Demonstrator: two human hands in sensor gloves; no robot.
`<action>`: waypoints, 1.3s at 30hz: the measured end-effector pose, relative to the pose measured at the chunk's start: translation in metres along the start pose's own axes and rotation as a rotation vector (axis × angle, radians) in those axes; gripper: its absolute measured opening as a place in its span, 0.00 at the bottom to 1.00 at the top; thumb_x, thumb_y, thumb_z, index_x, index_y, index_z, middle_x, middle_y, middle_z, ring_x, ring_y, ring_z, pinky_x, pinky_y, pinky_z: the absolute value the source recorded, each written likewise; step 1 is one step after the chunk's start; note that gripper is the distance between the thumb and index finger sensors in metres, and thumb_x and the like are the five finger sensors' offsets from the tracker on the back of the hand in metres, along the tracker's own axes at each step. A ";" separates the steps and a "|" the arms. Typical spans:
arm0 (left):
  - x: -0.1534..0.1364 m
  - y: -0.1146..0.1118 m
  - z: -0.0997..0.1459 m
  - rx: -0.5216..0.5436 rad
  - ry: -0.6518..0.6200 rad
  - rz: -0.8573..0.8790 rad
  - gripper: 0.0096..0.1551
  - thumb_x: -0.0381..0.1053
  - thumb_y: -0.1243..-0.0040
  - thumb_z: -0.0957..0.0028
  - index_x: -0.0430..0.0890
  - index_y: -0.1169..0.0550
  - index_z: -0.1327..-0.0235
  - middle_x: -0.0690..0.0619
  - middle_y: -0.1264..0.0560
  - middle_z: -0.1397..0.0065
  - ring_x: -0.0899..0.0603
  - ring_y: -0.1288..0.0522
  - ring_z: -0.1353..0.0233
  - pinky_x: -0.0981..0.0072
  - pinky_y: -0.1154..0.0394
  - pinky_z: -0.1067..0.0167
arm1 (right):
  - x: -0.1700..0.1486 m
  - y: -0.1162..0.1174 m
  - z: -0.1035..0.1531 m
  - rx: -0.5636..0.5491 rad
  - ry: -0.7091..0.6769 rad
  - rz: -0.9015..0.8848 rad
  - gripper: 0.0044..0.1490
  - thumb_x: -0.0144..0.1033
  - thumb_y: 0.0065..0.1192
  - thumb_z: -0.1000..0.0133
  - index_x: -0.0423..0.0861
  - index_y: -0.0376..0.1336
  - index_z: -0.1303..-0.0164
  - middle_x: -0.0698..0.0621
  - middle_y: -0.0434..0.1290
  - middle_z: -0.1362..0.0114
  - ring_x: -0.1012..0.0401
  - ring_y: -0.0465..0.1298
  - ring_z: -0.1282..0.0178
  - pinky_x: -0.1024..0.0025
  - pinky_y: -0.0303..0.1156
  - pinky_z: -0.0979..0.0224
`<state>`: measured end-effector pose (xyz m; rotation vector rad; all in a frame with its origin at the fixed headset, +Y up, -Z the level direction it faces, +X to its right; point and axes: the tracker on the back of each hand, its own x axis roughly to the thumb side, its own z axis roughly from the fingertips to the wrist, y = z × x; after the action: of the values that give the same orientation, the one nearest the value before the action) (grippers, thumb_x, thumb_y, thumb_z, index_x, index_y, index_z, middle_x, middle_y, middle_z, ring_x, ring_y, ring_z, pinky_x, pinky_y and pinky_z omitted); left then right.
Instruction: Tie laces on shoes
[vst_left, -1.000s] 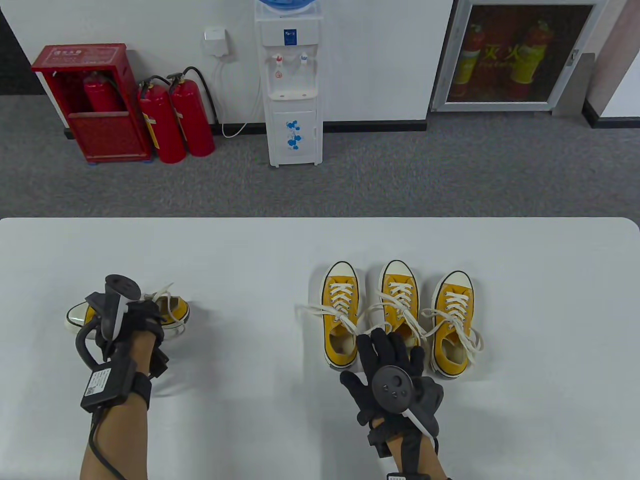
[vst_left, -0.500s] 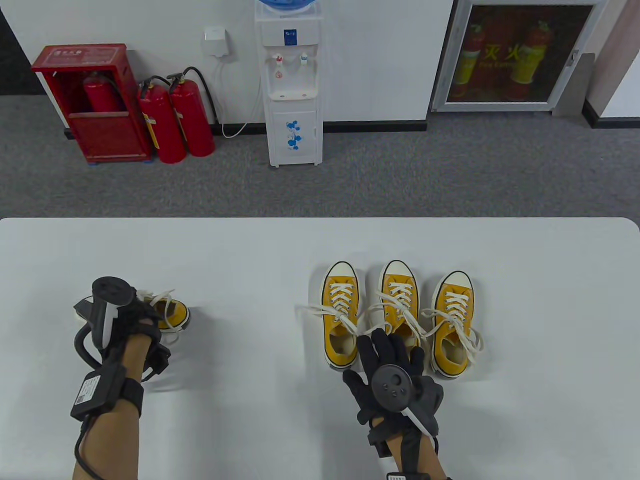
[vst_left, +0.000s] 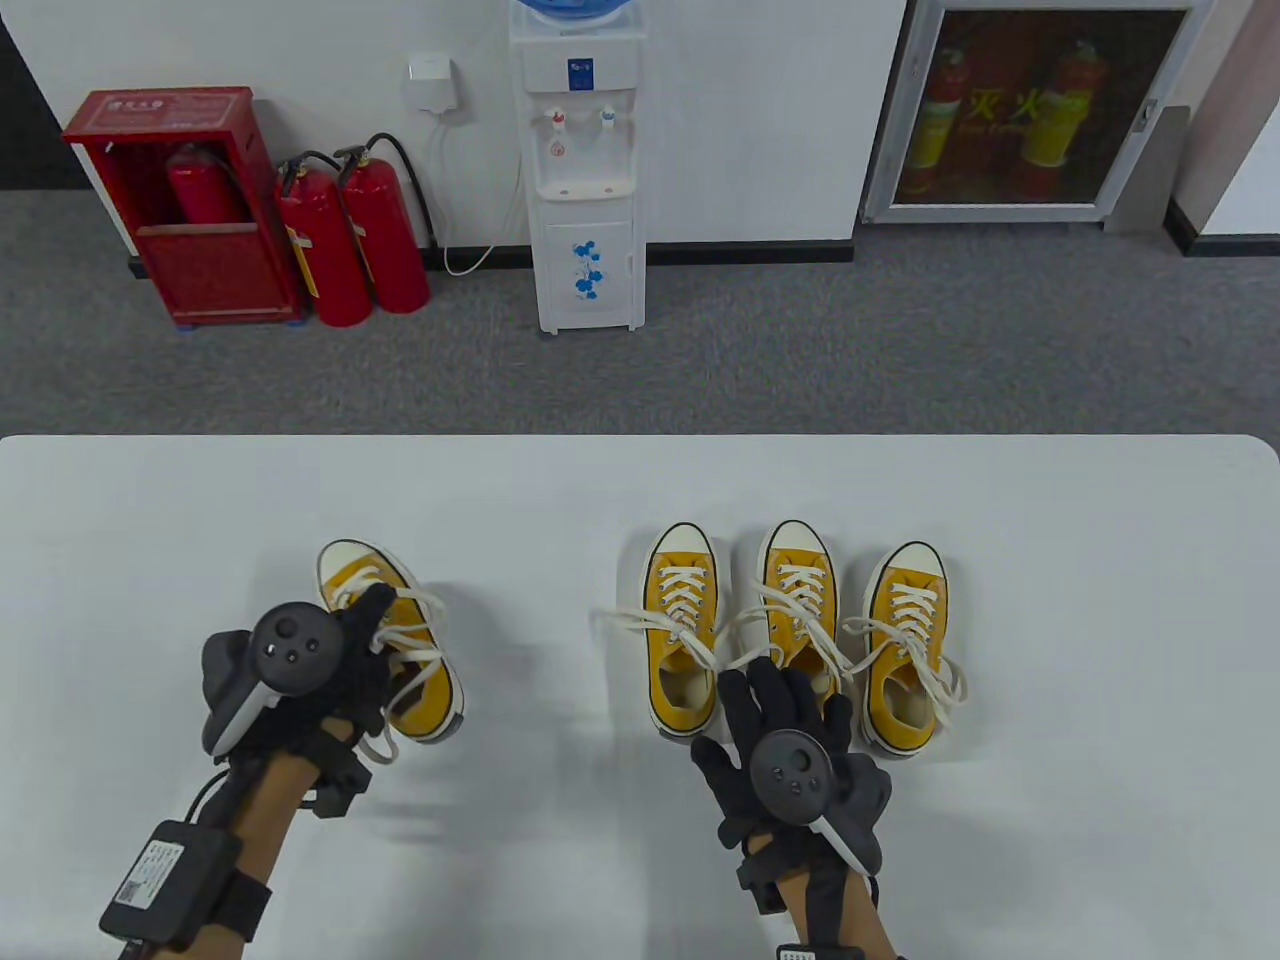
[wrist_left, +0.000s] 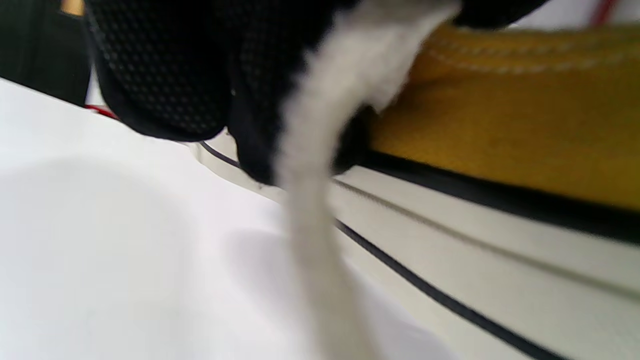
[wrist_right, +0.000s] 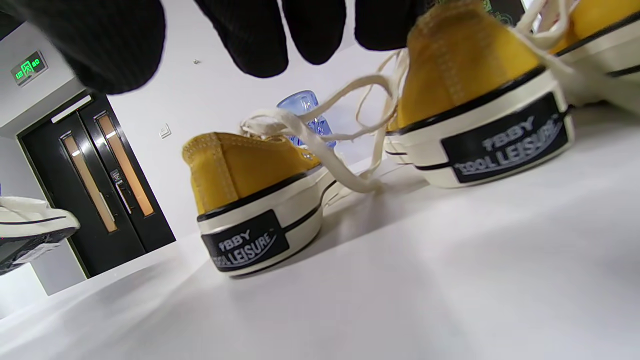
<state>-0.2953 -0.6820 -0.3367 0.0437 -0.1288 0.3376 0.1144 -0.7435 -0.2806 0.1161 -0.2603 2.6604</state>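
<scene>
My left hand now grips the lone shoe, turned toe-far; my right hand stays flat, fingers spread, by the row.

Three shoes in row right on table; fourth shoe apart, left.

My gloves were black, the left hand and the right hand alike, each under a dark grey tracker. The four shoes were mustard yellow with cream toe caps, off-white laces, cream soles edged by a thin black line, and a black heel patch with pale lettering. The table was white. Far left, the extinguishers were red.
</scene>
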 end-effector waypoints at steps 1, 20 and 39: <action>0.007 -0.003 0.004 0.005 -0.032 -0.014 0.34 0.51 0.42 0.47 0.56 0.33 0.24 0.50 0.21 0.50 0.53 0.09 0.59 0.47 0.14 0.49 | 0.000 0.000 0.000 -0.003 0.000 -0.001 0.50 0.63 0.60 0.51 0.51 0.56 0.20 0.49 0.49 0.13 0.40 0.52 0.13 0.26 0.37 0.23; 0.078 -0.084 0.061 -0.046 -0.296 -0.107 0.37 0.51 0.40 0.48 0.55 0.37 0.23 0.51 0.22 0.50 0.51 0.09 0.57 0.44 0.15 0.47 | 0.000 0.002 0.002 0.015 -0.003 -0.002 0.49 0.63 0.59 0.51 0.51 0.56 0.21 0.49 0.49 0.13 0.40 0.52 0.13 0.26 0.37 0.23; 0.039 -0.048 0.070 -0.085 -0.238 0.177 0.37 0.59 0.35 0.49 0.55 0.29 0.25 0.46 0.23 0.30 0.39 0.15 0.40 0.34 0.25 0.37 | 0.000 0.004 0.001 0.023 0.003 -0.004 0.49 0.63 0.59 0.50 0.51 0.56 0.21 0.49 0.49 0.13 0.40 0.52 0.13 0.26 0.37 0.23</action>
<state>-0.2506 -0.7189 -0.2635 -0.0125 -0.3838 0.5031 0.1127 -0.7469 -0.2799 0.1204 -0.2278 2.6599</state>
